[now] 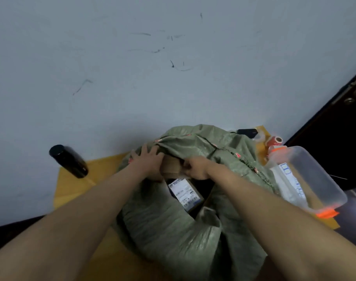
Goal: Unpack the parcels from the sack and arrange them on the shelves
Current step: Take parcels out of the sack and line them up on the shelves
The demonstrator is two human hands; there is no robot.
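Note:
A green woven sack (173,224) lies on yellow cardboard (71,187) with its mouth facing away from me. Both my hands reach into the opening. My left hand (146,161) lies with spread fingers on the left side of a small brown cardboard parcel (171,167), at the sack's rim. My right hand (195,167) curls round the parcel's right side. Below it, inside the sack, sits a second box with a white shipping label (184,192). How deep the sack is filled stays hidden.
A black cylindrical bottle (68,161) stands against the pale wall on the left. To the right lies a clear plastic bin with orange clips (315,179) holding white parcels. Tape rolls (274,140) and a dark door (335,128) are beyond it.

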